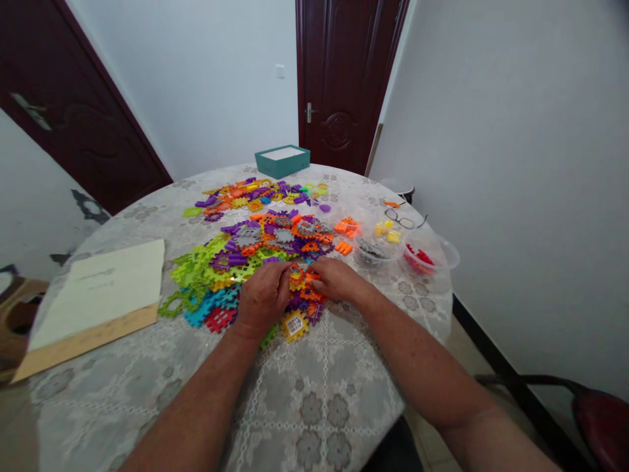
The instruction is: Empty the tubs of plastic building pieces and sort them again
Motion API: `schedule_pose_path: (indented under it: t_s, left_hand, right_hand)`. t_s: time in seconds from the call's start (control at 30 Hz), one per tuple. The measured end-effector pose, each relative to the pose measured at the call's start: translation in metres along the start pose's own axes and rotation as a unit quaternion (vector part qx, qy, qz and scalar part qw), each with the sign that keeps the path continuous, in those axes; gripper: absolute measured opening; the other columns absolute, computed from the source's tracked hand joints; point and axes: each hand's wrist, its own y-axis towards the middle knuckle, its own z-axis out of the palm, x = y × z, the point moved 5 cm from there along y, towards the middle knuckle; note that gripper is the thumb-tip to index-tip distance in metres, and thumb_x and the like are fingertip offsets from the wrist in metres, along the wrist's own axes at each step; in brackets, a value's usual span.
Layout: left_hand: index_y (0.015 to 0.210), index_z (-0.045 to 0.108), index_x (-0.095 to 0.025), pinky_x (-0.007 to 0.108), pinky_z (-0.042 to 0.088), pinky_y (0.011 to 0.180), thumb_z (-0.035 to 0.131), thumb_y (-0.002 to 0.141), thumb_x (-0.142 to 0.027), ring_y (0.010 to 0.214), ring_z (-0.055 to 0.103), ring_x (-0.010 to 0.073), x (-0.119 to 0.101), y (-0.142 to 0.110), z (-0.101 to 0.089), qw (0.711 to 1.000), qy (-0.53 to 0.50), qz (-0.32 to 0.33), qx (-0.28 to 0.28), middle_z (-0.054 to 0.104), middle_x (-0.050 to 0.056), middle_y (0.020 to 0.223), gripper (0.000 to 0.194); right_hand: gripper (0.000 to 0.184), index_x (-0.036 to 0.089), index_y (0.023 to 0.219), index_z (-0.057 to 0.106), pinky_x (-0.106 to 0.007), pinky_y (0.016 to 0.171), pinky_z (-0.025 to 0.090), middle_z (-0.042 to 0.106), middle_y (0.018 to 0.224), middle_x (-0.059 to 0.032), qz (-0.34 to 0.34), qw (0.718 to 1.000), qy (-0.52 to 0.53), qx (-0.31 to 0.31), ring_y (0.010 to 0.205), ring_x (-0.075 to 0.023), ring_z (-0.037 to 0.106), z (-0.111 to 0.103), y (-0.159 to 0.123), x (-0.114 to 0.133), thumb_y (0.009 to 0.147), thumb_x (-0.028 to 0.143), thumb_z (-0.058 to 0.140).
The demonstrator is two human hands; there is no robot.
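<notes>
Both hands are over the near side of a pile of coloured, notch-edged plastic building pieces. My left hand (pixel 265 295) is closed with thumb and fingers pinched; what lies between the fingertips is mostly hidden. An orange-and-yellow building piece (pixel 296 280) shows right beside them, between the two hands. My right hand (pixel 337 278) has its fingers curled against an orange building piece (pixel 311 280). Below the hands lies a yellow piece with a white window (pixel 295 325). Lime green pieces (pixel 196 265), blue pieces (pixel 209 307) and a red piece (pixel 221 318) lie left of my left hand.
Clear tubs with red pieces (pixel 419 258), yellow pieces (pixel 388 231) and dark grey pieces (pixel 371 249) stand at right, near eyeglasses (pixel 405 221). A second pile (pixel 255 195) and a teal box (pixel 282 162) are farther back. A flat cream sheet (pixel 105 288) lies left.
</notes>
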Motion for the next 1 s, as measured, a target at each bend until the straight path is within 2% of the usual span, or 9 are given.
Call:
schedule_pose_path:
  t_s: [0.17, 0.43, 0.67, 1.0]
  left_hand:
    - [0.117, 0.067, -0.023, 0.04, 0.056, 0.095, 0.051, 0.103, -0.024, 0.101, 0.072, 0.025, 0.001, -0.002, 0.003, 0.999, 0.023, 0.026, 0.01, 0.076, 0.01, 0.106, 0.021]
    - [0.118, 0.068, -0.023, 0.041, 0.057, 0.094, 0.052, 0.102, -0.021, 0.099, 0.072, 0.0256, 0.0, -0.003, 0.012, 0.998, 0.037, 0.045, 0.03, 0.077, 0.01, 0.105, 0.022]
    - [0.117, 0.068, -0.023, 0.042, 0.057, 0.093, 0.052, 0.102, -0.019, 0.099, 0.071, 0.0261, -0.004, -0.002, 0.01, 0.998, 0.039, 0.052, 0.027, 0.076, 0.01, 0.105, 0.022]
    - [0.115, 0.066, -0.021, 0.04, 0.058, 0.085, 0.055, 0.101, -0.017, 0.093, 0.07, 0.0246, -0.008, -0.002, 0.001, 0.996, 0.025, 0.086, -0.01, 0.075, 0.009, 0.099, 0.018]
  right_hand:
    - [0.035, 0.018, 0.128, 0.068, -0.032, 0.095, 0.047, 0.069, 0.124, -0.0132, 0.019, 0.999, 0.026, -0.023, 0.112, -0.0249, 0.066, 0.001, 0.002, -0.004, 0.095, 0.03, 0.063]
    - [0.027, 0.019, 0.116, 0.061, -0.03, 0.086, 0.045, 0.071, 0.115, -0.0099, 0.013, 0.996, 0.068, -0.047, 0.103, -0.0228, 0.065, 0.008, 0.006, -0.01, 0.092, 0.029, 0.066]
    - [0.026, 0.021, 0.119, 0.061, -0.029, 0.082, 0.043, 0.075, 0.113, -0.0088, 0.017, 0.998, 0.053, -0.027, 0.102, -0.0232, 0.068, 0.007, 0.004, -0.009, 0.094, 0.03, 0.06]
    - [0.028, 0.021, 0.119, 0.064, -0.03, 0.084, 0.044, 0.075, 0.118, -0.0097, 0.04, 0.999, 0.01, -0.003, 0.106, -0.0248, 0.069, 0.009, 0.008, -0.005, 0.094, 0.033, 0.055]
